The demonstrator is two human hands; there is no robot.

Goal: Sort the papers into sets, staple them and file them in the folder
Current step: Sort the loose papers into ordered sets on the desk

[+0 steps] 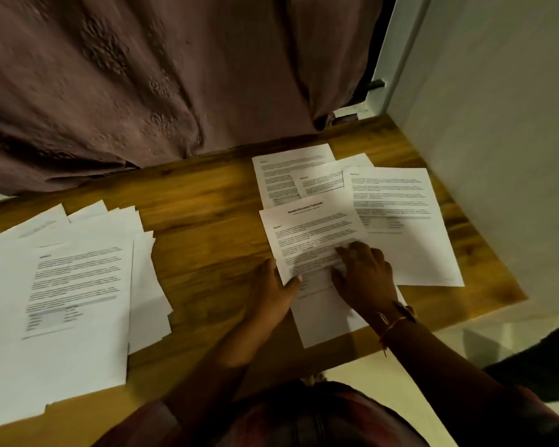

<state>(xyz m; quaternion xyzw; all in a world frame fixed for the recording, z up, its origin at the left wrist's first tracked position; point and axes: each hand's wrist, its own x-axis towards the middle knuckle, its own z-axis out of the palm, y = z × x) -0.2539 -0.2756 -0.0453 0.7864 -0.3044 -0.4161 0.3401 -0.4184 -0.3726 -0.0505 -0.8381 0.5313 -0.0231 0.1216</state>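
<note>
White paper, thin, limp — title sheet (317,233) probably slippery on the surface (207,204), best lifted by an edge. Edge pinched by left hand (271,285); right hand (365,279) pressed down, gripping nothing.

Head view, looking steeply down, close

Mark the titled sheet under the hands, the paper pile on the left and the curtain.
titled sheet (313,230), head view, on its printed upper half.
paper pile (78,285), head view, on the top sheet's text.
curtain (142,75), head view, on its folded cloth.
</note>
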